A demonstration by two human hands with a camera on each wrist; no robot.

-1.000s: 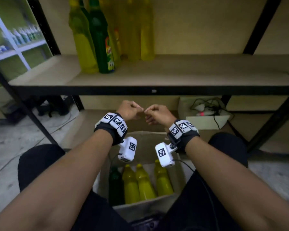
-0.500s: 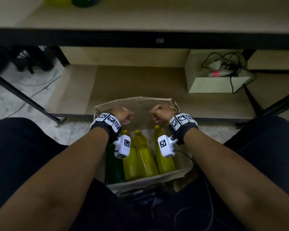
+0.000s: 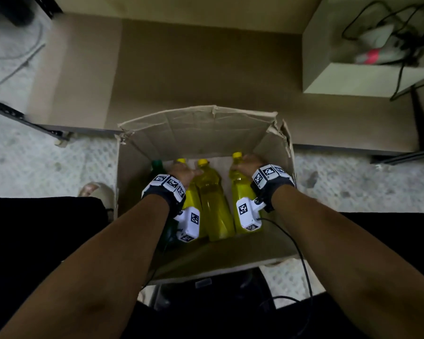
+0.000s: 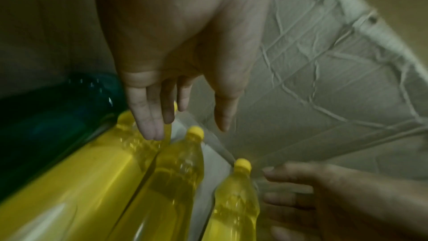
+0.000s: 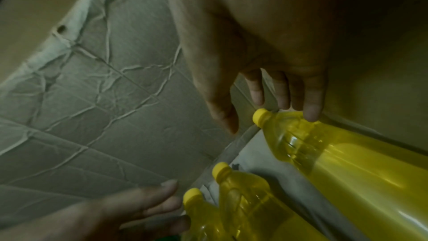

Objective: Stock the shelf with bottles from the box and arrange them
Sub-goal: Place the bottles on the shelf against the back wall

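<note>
Dim lighting. Pale patterned floor [image 3: 47, 167]. Brown bottom shelf board [image 3: 206, 69] beyond it; small open carton [image 3: 367, 79] with tangled cables [image 3: 402, 33] at the board's right.

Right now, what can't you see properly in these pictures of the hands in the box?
- Dark green plastic bottle: head view, the left hand and wrist band cover most of it; no label visible.
- Leftmost yellow plastic bottle: head view, only its cap shows past that hand.
- Brown cardboard box floor: bottles hide most of it.
- Right hand: whether fingers touch the right yellow bottle is blurred in the wrist views.
- The shelf to be stocked: out of frame.
</note>
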